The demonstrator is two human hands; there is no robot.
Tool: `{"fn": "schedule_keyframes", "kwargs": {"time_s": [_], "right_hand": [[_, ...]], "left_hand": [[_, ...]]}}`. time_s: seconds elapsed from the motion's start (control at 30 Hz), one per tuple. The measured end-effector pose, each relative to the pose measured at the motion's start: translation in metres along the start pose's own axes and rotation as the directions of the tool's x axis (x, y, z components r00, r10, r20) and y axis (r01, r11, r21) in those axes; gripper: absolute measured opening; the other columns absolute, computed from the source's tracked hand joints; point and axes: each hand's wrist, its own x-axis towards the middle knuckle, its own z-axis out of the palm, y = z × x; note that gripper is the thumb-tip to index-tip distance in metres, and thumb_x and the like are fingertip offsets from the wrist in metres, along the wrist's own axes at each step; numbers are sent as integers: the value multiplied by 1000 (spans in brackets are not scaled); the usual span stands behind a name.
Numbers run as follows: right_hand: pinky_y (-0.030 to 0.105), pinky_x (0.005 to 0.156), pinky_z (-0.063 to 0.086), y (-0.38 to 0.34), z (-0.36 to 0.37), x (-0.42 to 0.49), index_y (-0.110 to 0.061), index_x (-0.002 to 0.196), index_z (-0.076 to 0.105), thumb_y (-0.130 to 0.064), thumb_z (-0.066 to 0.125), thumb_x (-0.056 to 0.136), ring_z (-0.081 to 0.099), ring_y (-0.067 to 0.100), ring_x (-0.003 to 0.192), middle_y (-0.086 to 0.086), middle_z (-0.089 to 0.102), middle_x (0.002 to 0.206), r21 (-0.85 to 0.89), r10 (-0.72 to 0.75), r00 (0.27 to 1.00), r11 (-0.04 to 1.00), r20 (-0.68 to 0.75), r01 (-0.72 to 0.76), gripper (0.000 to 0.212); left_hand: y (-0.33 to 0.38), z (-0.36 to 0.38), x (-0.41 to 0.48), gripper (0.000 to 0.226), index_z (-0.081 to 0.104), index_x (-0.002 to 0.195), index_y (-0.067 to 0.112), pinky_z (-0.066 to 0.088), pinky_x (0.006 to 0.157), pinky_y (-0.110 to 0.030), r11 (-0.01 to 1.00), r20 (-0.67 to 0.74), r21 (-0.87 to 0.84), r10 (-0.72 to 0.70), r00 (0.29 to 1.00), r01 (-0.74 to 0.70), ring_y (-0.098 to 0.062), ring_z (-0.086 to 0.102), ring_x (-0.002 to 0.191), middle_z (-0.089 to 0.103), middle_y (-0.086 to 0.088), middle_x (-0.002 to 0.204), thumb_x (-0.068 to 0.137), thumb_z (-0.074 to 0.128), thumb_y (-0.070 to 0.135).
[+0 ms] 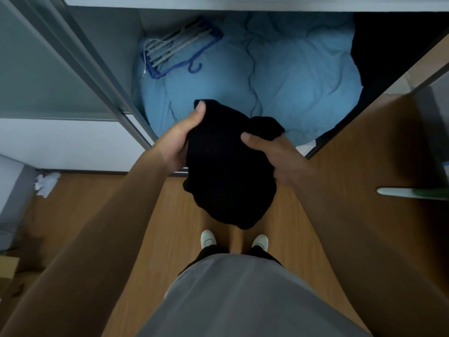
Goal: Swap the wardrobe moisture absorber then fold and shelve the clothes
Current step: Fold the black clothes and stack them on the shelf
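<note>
Fingers of the left hand (pixel 181 139) and right hand (pixel 272 154) curl under a bunched black garment (pixel 226 176), thumbs pressed on top, gripping its two sides. It hangs between them above the wooden floor (pixel 167 215), before the open wardrobe (pixel 116 76) holding a blue duvet (pixel 279 76).

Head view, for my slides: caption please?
Left hand and right hand grip a black garment before a wardrobe with blue duvet and hangers.
</note>
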Motion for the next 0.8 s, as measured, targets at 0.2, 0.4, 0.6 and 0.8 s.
{"fn": "schedule_keyframes", "kwargs": {"time_s": [0.2, 0.4, 0.6, 0.8], "right_hand": [[33, 74, 61, -33, -7, -7, -6, 105, 75, -27, 75, 86, 75, 24, 93, 12, 76, 105, 152, 191, 981, 971, -40, -183, 28], [29, 89, 53, -22, -26, -18, -26, 109, 72, -52, 73, 78, 73, 11, 99, -4, 76, 109, 193, 91, 996, 977, -9, -88, 41], [28, 85, 59, -3, -18, -18, -12, 117, 68, -26, 72, 91, 72, 23, 104, 7, 76, 109, -109, 34, 998, 993, -51, -39, 30], [33, 77, 61, -8, -13, -14, -9, 115, 69, -26, 67, 94, 74, 24, 96, 9, 77, 104, 117, 57, 986, 992, -154, -39, 27]], "left_hand": [[-23, 3, -6, 47, 64, 124, 15, 54, 90, -27, 967, 177, 254, -9, 984, -36, -24, 65, 116, 71, -6, 121, 81, 78, 27], [-3, 29, 3, 16, 74, 103, 10, 59, 74, -30, 992, -80, -78, 96, 992, -102, -23, 73, 94, 75, -11, 104, 93, 64, 17], [6, 17, 10, 35, 77, 96, 12, 59, 64, -27, 989, -166, -116, -109, 980, 91, -18, 75, 87, 77, -6, 98, 89, 66, 44], [-31, -5, -3, 46, 74, 111, 18, 59, 75, -26, 992, 42, -62, -106, 993, 109, -20, 71, 103, 75, -3, 112, 72, 79, 42]]}}
